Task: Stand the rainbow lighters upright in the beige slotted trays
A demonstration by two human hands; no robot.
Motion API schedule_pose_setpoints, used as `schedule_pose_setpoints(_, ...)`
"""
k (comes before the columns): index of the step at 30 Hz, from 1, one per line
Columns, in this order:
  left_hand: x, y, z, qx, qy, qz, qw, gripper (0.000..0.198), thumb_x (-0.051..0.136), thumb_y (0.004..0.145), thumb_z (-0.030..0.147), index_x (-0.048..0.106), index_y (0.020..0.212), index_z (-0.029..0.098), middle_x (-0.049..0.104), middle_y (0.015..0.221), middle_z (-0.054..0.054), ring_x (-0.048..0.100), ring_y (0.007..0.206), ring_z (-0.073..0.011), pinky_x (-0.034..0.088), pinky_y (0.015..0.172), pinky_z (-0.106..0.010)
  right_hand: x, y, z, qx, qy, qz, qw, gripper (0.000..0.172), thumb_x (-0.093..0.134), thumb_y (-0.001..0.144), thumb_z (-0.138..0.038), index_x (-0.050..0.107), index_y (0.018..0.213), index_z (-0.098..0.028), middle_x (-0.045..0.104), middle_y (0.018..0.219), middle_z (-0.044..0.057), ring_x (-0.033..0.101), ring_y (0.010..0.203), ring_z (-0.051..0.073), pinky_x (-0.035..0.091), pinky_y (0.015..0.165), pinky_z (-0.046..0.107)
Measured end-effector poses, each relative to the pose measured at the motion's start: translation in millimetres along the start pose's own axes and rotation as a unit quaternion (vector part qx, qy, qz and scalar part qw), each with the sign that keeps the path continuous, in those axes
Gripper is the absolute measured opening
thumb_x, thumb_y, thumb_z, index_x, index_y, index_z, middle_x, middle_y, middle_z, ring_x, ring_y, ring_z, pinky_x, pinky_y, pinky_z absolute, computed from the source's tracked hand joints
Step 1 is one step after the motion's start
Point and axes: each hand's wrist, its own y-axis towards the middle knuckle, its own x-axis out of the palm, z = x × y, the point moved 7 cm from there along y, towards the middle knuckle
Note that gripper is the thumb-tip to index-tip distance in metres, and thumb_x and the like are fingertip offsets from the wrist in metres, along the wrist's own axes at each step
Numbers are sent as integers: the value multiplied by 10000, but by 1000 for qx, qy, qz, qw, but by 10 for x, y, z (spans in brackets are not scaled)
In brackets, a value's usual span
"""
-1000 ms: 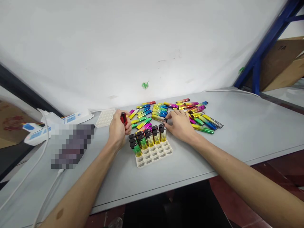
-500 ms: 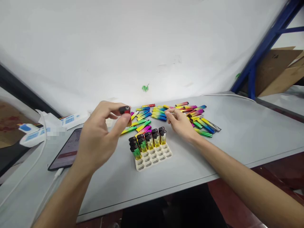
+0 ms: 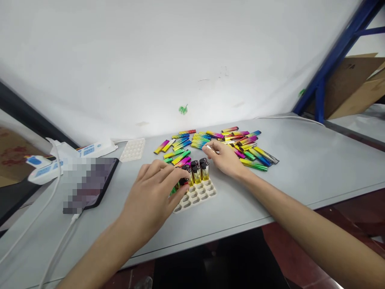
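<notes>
My left hand [image 3: 159, 190] is closed on a lighter [image 3: 184, 181] with a black top and a bit of red, low over the left part of the cream tray [image 3: 197, 197]. Several black-topped lighters [image 3: 197, 174] stand upright in the tray's back holes; my fingers hide those at the left. Just behind the tray, my right hand [image 3: 224, 158] pinches a narrow, shiny silvery casing [image 3: 212, 149], mostly covered by the fingers. It rests at the edge of a spread of shiny coloured lighter casings [image 3: 200, 140].
A second cream tray [image 3: 132, 149] lies at the back left. Near it are a phone [image 3: 104, 182] with a white cable [image 3: 64, 237] and white power strips [image 3: 98, 149]. A white wall [image 3: 192, 68] bounds the table behind; cardboard [image 3: 349, 88] leans beyond a blue frame [image 3: 320, 94].
My left hand has brought the lighter right and down from the table's back left to the tray, uncovering the second tray. My right hand has barely moved; a silvery casing now shows in its fingers.
</notes>
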Motion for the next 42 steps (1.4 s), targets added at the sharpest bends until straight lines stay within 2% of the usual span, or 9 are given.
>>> schedule_pose_setpoints(10, -64, -6, -15, 40, 8, -31, 999, 94, 631, 876, 330, 601, 934, 263, 691, 821, 5, 555, 874, -224, 375, 804, -388, -10, -1, -39, -18, -7, 5, 1000, 262, 506, 911, -456, 616, 909, -219, 666, 854, 12, 595, 782, 189, 427, 728, 329)
schedule_pose_setpoints(15, -57, -2, -73, 44, 3, -68, 997, 109, 630, 870, 355, 620, 959, 293, 704, 830, 3, 571, 902, -235, 367, 847, -414, -8, 13, 31, -11, -18, 19, 1000, 226, 503, 892, -306, 601, 1075, -216, 670, 968, 39, 610, 810, 192, 459, 737, 342)
schedule_pose_setpoints(20, -35, 22, -96, 41, 16, -65, 997, 104, 625, 870, 363, 666, 928, 286, 705, 912, -23, 567, 915, -241, 372, 835, -423, -39, 14, -5, -31, -28, 38, 998, 239, 553, 846, -233, 648, 1064, -205, 673, 1014, 56, 618, 868, 197, 485, 796, 368)
schedule_pose_setpoints(26, -49, 162, -138, 18, -24, -62, 998, 170, 596, 878, 411, 727, 890, 305, 673, 974, -34, 547, 915, -236, 419, 820, -397, -74, 5, -88, -48, 47, 47, 997, 198, 663, 813, -280, 658, 996, -206, 709, 951, 37, 649, 881, 192, 513, 809, 371)
schedule_pose_setpoints(29, -42, 318, -274, -41, -89, -28, 995, 201, 563, 896, 409, 732, 953, 316, 694, 974, -32, 571, 945, -241, 442, 821, -372, -23, 5, -99, -53, 129, 21, 990, 223, 687, 801, -272, 620, 1003, -207, 716, 913, 33, 675, 877, 186, 535, 836, 367)
schedule_pose_setpoints(32, 123, 502, -473, -120, -152, -41, 980, 232, 563, 895, 418, 722, 1025, 309, 713, 1054, -26, 603, 1007, -240, 453, 837, -334, 31, -8, -124, -65, 209, -4, 976, 242, 697, 805, -296, 590, 1006, -213, 718, 950, 35, 695, 916, 186, 547, 870, 363)
schedule_pose_setpoints(36, 454, 733, -583, -147, -232, -140, 951, 291, 564, 888, 455, 713, 1080, 293, 712, 1121, -24, 632, 1006, -223, 460, 794, -280, 59, -27, -129, -62, 251, 6, 966, 243, 706, 809, -343, 578, 970, -214, 701, 987, 29, 709, 862, 177, 563, 820, 347)
schedule_pose_setpoints(39, 570, 833, -556, -113, -282, -189, 934, 283, 531, 900, 458, 718, 921, 246, 720, 946, -19, 637, 848, -191, 445, 710, -261, 90, -25, -121, -56, 253, 17, 966, 262, 697, 823, -385, 573, 987, -224, 685, 935, 13, 709, 812, 177, 568, 762, 343)
schedule_pose_setpoints(42, 620, 784, -603, -111, -297, -213, 924, 374, 432, 944, 460, 616, 744, 203, 648, 727, -9, 582, 697, -164, 420, 659, -270, 82, -7, -162, -93, 165, 38, 981, 245, 612, 895, -401, 600, 1069, -229, 676, 924, 26, 679, 798, 174, 549, 757, 350)
